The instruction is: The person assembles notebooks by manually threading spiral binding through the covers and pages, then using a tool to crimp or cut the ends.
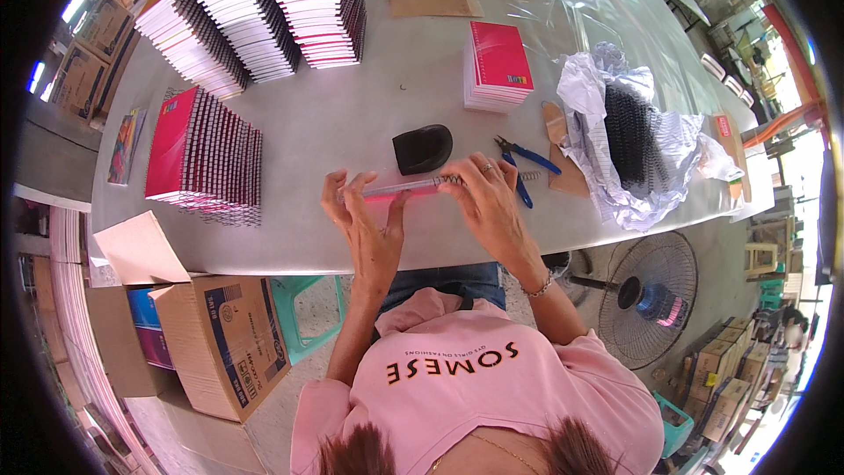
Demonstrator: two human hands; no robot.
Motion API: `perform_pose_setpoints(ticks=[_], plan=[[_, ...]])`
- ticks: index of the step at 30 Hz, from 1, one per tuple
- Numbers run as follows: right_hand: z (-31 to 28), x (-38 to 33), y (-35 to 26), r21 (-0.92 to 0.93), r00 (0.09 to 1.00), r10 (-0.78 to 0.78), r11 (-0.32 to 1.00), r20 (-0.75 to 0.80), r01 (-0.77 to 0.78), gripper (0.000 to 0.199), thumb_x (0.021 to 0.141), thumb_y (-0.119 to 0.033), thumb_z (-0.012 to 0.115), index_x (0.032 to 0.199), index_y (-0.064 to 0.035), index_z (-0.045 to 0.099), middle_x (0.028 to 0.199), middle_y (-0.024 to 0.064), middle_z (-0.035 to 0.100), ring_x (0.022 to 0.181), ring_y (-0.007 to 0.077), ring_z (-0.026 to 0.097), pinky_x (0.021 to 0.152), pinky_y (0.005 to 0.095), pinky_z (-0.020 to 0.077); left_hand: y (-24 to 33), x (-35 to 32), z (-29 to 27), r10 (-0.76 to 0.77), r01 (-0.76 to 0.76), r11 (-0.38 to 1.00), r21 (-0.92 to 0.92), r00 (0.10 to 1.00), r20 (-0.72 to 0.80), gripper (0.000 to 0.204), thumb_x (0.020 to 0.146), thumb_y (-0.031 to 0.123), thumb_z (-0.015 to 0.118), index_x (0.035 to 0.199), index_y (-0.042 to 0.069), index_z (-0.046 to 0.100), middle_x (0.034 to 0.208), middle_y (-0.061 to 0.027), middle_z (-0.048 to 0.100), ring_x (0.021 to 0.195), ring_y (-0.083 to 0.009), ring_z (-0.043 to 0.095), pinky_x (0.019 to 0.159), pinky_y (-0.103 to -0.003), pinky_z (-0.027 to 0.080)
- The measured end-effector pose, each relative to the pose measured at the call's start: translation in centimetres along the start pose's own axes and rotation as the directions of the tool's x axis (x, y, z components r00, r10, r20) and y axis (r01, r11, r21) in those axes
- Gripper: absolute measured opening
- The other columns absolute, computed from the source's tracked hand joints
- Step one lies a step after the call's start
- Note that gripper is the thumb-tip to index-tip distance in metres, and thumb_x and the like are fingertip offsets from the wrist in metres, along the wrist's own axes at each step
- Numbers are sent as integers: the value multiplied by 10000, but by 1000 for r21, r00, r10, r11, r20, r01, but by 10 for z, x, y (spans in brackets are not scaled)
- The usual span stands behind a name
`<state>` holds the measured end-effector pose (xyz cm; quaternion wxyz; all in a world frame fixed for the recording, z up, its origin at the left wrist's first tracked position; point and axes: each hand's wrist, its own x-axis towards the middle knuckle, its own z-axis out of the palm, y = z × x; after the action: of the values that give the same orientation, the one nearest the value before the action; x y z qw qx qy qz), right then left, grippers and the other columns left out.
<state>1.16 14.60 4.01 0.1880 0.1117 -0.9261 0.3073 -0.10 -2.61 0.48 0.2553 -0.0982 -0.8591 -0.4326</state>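
A small notebook with a red-pink cover (400,193) is held on edge above the near side of the table. My left hand (371,233) grips its left end between thumb and fingers. At its right end my right hand (488,202) pinches a dark spiral binding coil (531,176), whose free end sticks out to the right past my fingers. How far the coil runs through the notebook's edge is partly hidden by my hands. Just beyond them lies a black rounded block (423,149). Blue-handled pliers (526,158) rest open beside my right hand.
Many black coils (631,132) lie in crumpled white paper (655,207) at right. A red-covered pad stack (498,53) stands behind. Spiral-bound notebooks (202,149) are piled at left, taller piles (312,0) farther back. An open carton (224,343) and a fan (646,299) flank me.
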Motion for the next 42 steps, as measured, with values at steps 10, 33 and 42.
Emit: perform_pose_setpoints(ticks=[10,33,42], plan=[[-8,14,18,341,939,57,923,340,-180,194,935,-188,645,1036,-28,600,994,95,593,919,294,538,835,434,400,-29,0,-11,-68,95,979,-181,986,151,520,833,179,775,1154,-43,432,1097,-193,483,1110,-373,413,966,-496,358],[-3,48,30,344,777,-26,906,629,-248,321,838,-264,763,1026,-8,716,1365,184,548,1261,229,507,1040,342,389,-61,8,-28,-41,60,979,-194,994,101,871,491,317,975,1119,49,434,1074,-127,435,1030,-309,484,898,-403,442],[22,26,48,-89,977,91,993,192,-75,390,765,-310,821,1056,-87,688,1455,279,431,1331,431,429,1089,454,361,-63,11,-26,-25,73,949,-306,987,156,865,523,309,971,1174,56,461,1147,-146,454,1094,-334,486,949,-408,424]])
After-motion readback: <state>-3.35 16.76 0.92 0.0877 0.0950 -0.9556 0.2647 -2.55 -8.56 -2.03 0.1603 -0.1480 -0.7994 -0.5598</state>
